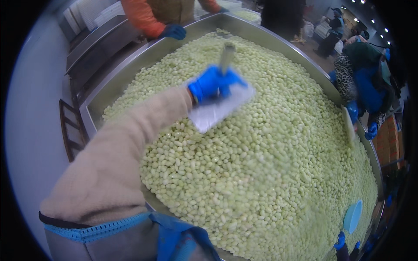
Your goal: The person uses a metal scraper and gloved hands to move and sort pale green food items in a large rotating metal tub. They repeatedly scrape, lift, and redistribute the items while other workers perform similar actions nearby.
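The glove (212, 86) is blue, scoop (213, 114) whitish, pieces (244, 161) pale green.

A wide metal tray (115, 89) with raised walls carries a thick layer of pale green, bean-like pieces (226, 182) (small, oval, a little shiny), spread almost wall to wall. At the lower right, a light blue basin (353, 216) appears tilted upon these pieces.

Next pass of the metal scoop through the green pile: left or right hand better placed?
Left, most likely. The left hand already holds the metal scoop by its handle, over the green pile; the right hand is out of view, so its position can't be judged.
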A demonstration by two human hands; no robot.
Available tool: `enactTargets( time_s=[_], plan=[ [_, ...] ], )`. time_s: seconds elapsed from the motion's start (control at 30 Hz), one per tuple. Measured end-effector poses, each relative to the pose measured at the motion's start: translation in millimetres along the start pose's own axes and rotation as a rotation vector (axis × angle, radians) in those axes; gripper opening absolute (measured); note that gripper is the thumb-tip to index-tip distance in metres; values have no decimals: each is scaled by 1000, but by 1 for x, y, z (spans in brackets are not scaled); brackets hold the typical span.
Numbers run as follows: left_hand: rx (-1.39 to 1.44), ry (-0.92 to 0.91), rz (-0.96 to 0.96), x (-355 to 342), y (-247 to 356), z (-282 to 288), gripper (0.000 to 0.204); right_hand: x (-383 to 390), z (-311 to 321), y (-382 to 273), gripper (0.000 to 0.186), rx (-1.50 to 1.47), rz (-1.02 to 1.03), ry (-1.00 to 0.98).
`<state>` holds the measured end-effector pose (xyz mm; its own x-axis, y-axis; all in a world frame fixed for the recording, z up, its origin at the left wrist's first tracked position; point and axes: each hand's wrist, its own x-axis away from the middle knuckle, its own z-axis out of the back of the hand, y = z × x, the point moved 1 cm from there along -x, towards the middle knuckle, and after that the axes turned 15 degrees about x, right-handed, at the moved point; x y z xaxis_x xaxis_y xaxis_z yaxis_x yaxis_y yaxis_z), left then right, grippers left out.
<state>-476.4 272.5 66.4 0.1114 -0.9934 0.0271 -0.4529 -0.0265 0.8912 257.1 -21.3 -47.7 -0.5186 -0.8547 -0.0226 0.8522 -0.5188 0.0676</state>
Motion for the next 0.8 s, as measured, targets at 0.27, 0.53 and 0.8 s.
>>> enactTargets(
  time_s=[0.27,0.53,0.8],
  plan=[
    [-355,577,-416,-82,55,231,28,-6,16,-15,43,159,159,52],
    [-291,660,-162,-107,-1,227,21,3,12,-4,44,-118,-145,-120],
    [-80,408,-521,-178,94,66,19,12,17,-1,44,-123,-181,-109]
  ],
)
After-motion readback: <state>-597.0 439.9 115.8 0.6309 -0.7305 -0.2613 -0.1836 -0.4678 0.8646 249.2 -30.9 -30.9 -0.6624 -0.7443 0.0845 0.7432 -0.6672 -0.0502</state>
